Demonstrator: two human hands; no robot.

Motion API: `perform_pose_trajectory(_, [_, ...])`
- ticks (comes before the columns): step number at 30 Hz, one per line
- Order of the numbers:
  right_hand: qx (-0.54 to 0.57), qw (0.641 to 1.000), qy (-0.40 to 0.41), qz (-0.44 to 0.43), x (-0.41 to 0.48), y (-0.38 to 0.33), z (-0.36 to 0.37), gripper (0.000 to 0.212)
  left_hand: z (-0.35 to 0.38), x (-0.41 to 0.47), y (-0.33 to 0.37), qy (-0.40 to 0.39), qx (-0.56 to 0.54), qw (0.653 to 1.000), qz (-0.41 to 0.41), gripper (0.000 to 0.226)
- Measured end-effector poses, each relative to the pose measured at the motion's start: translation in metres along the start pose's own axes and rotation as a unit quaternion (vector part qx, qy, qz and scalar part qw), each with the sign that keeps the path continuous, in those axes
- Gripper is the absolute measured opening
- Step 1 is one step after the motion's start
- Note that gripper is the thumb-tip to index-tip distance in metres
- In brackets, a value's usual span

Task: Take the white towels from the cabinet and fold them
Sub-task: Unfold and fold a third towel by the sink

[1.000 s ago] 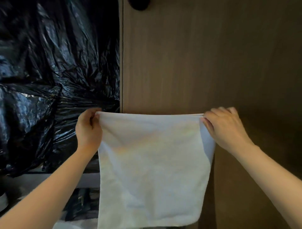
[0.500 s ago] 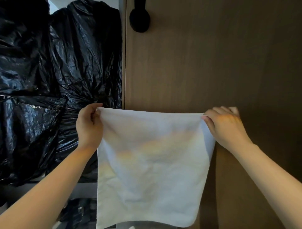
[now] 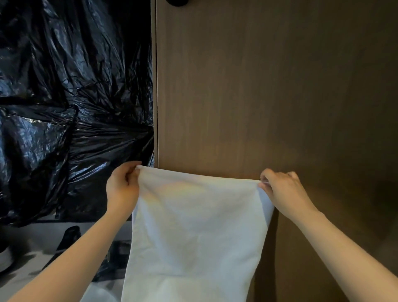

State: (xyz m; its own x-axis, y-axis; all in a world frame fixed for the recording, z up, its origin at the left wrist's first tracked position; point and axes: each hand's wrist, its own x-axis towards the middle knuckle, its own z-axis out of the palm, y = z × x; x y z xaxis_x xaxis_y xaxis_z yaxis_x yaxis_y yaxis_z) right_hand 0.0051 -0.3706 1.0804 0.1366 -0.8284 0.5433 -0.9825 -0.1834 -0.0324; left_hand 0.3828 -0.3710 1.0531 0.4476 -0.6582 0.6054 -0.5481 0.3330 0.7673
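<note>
Up against brown cabinet door (image 3: 258, 97): white towel (image 3: 193, 232) hangs flat, left hand (image 3: 122, 189) and right hand (image 3: 284, 191) each pinching top corner. Stretched wide so edges line up, guessing fold comes next. Black plastic bags (image 3: 64, 107) behind.

No legible text, label, brand, number or sign anywhere in view.

Lower hem of the white towel (image 3: 193, 232) out of frame below — black knob (image 3: 177, 1) only a sliver at top
</note>
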Motion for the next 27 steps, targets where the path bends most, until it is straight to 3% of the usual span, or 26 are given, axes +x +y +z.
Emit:
perform_pose_trajectory(4, [0.01,1.0,-0.022,0.008,-0.01,-0.006,-0.002,0.021,-0.002,-0.017,0.008,-0.014,-0.043,0.999,-0.012,0.02])
perform_pose_trajectory(8, [0.139,0.989,-0.045,-0.008,-0.029,-0.037,-0.007,0.027,-0.002,-0.049,0.027,-0.062,-0.092,0.994,-0.019,0.017])
perform_pose_trajectory(14, [0.376,0.922,-0.089,0.007,-0.078,-0.094,0.012,0.016,0.007,-0.11,0.043,-0.153,-0.159,0.972,-0.077,0.014])
perform_pose_trajectory(24, [0.533,0.825,-0.133,0.137,-0.158,-0.117,0.048,0.019,0.012,-0.179,0.037,-0.255,-0.181,0.94,-0.137,0.013])
perform_pose_trajectory(27, [0.524,0.827,-0.138,0.148,-0.164,-0.114,0.051,0.012,0.012,-0.185,0.036,-0.261,-0.197,0.933,-0.148,0.012])
